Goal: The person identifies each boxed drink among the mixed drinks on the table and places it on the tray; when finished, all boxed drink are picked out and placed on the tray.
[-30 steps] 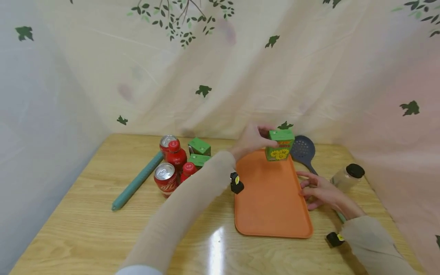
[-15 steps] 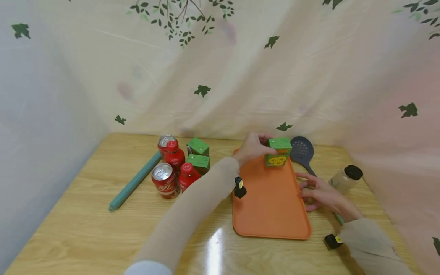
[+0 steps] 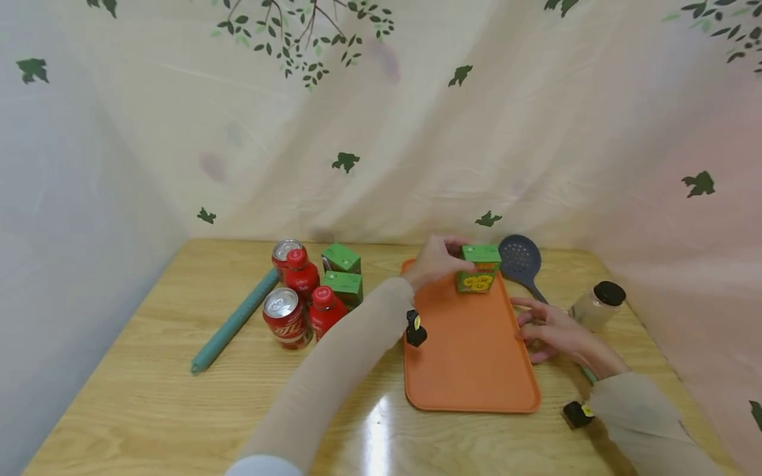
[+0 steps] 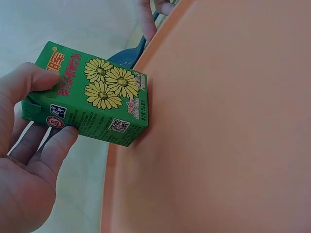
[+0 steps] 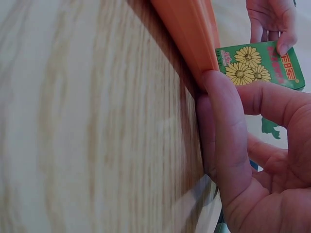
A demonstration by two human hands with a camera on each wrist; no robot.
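My left hand (image 3: 442, 259) grips a green drink carton (image 3: 478, 281) printed with yellow flowers, thumb on one side and fingers on the other. The carton is upright at the far right corner of an orange tray (image 3: 470, 357). In the left wrist view the base of the carton (image 4: 109, 99) meets the tray (image 4: 218, 116) just inside its rim, or very nearly so. My right hand (image 3: 553, 332) holds the tray's right edge, with thumb and fingertips at the rim. The right wrist view shows those fingers (image 5: 228, 121) against the tray's rim (image 5: 194, 39), close to the wooden table.
Left of the tray stand two red cans (image 3: 287, 319), two red bottles (image 3: 301, 276) and two more green cartons (image 3: 344, 285). A teal stick (image 3: 235, 322) lies beyond them. On the right are a dark slotted spoon (image 3: 520, 259) and a black-lidded jar (image 3: 598, 305).
My left hand has lowered the green carton and brought it slightly nearer, down to the tray's far right corner. The right hand stays at the tray's edge.
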